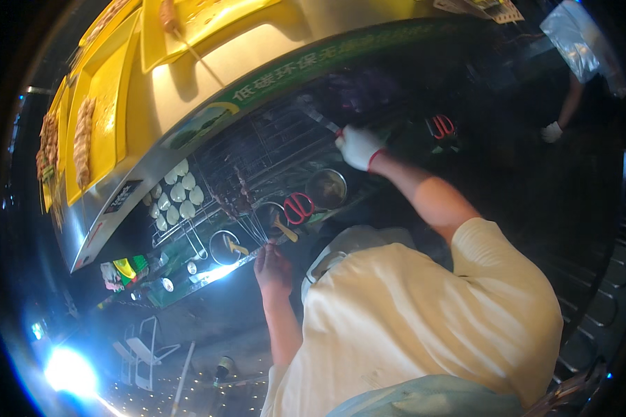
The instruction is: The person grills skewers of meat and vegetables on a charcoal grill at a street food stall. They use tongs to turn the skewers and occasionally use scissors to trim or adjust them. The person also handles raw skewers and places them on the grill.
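Observation:
My left hand [274, 268] is bare and closed around the thin ends of several meat skewers [244, 190]. Their dark meat lies over the near edge of the grill grate [263, 140]. A white glove with a red cuff covers my right hand [362, 148]. It grips a flat metal tool [318, 115] by its red handle; the tool reaches over the grate, and its far end is too dim to identify. Left of the skewers, a wire grilling rack [194, 237] holds several pale oval food pieces [177, 193].
Bowls [327, 188] and red-handled scissors [298, 208] sit along the grill's near side. More red-handled scissors [442, 126] lie to the right. Yellow trays [104, 120] of skewers top the metal counter [229, 57]. Another person's gloved hand [552, 132] shows at far right.

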The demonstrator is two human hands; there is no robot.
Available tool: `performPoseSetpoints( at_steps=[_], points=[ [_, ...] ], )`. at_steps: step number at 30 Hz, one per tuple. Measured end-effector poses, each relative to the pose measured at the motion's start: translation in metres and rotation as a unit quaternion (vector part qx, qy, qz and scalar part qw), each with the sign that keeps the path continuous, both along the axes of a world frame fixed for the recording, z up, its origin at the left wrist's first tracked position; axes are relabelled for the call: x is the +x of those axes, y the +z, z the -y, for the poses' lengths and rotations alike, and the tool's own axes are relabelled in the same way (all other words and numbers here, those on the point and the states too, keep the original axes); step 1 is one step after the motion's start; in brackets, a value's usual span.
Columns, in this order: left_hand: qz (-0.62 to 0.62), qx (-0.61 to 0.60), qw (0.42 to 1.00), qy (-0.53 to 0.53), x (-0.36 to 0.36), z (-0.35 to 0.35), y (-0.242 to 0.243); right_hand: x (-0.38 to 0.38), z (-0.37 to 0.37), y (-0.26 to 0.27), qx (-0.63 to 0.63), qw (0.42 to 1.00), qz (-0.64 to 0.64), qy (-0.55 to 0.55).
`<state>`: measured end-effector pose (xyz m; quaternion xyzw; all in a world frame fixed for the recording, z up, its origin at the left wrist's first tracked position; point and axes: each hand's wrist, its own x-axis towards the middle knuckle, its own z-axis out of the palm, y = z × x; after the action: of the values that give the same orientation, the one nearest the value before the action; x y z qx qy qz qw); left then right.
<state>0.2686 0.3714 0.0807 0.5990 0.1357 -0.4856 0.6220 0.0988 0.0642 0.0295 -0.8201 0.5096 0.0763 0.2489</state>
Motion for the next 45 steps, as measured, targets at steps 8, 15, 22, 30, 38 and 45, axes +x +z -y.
performPoseSetpoints(
  at_steps=[8, 15, 22, 30, 38, 45],
  points=[
    [0.034, -0.043, 0.998, -0.011, -0.008, 0.019, -0.005, -0.205, 0.1, -0.016, -0.036, 0.936, -0.038, -0.348],
    [0.039, -0.016, 0.999, 0.033, -0.048, 0.067, 0.009, -0.234, 0.055, -0.036, -0.055, 0.977, -0.135, 0.153],
    [0.039, -0.021, 0.998, 0.048, -0.096, 0.104, 0.023, -0.231, 0.068, -0.108, -0.05, 0.975, -0.102, 0.193],
    [0.03, -0.079, 0.996, -0.016, -0.135, 0.143, 0.014, -0.229, 0.081, -0.129, 0.037, 0.952, -0.252, 0.172],
    [0.076, -0.155, 0.97, -0.171, -0.179, 0.239, -0.037, -0.252, 0.082, -0.076, -0.026, 0.975, -0.071, 0.209],
    [-0.149, -0.252, 0.947, -0.131, -0.205, 0.307, -0.113, -0.268, 0.086, -0.048, 0.031, 0.966, -0.133, 0.219]
  ],
)
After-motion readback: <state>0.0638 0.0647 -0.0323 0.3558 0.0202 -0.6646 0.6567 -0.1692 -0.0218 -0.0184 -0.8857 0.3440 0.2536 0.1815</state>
